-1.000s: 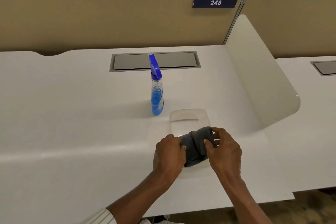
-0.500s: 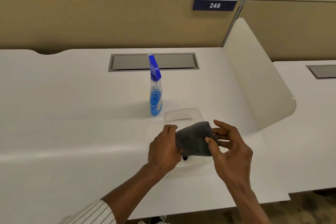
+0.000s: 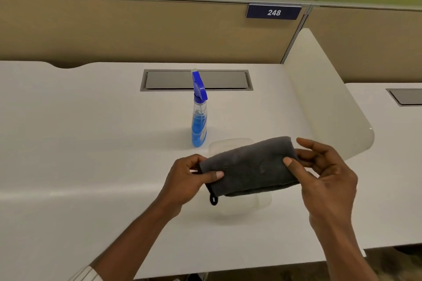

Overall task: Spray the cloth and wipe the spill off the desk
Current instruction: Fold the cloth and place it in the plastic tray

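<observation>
A dark grey cloth (image 3: 249, 166) with a small black loop at its lower left corner hangs stretched between my hands, above a clear plastic tray (image 3: 262, 203) on the white desk (image 3: 91, 155). My left hand (image 3: 189, 178) pinches the cloth's left end. My right hand (image 3: 326, 180) pinches its right end with thumb on top. A spray bottle (image 3: 199, 118) with blue liquid and a blue trigger head stands upright just behind the tray, apart from both hands. I cannot make out a spill on the desk.
A grey cable hatch (image 3: 196, 80) is set in the desk behind the bottle. A cream divider panel (image 3: 324, 96) rises on the right, with another desk beyond it. A tan partition with a "248" sign (image 3: 273, 12) closes the back.
The bunched cloth has been lifted out of the tray and pulled out flat between both hands. My hands have moved apart, the right one going right.
</observation>
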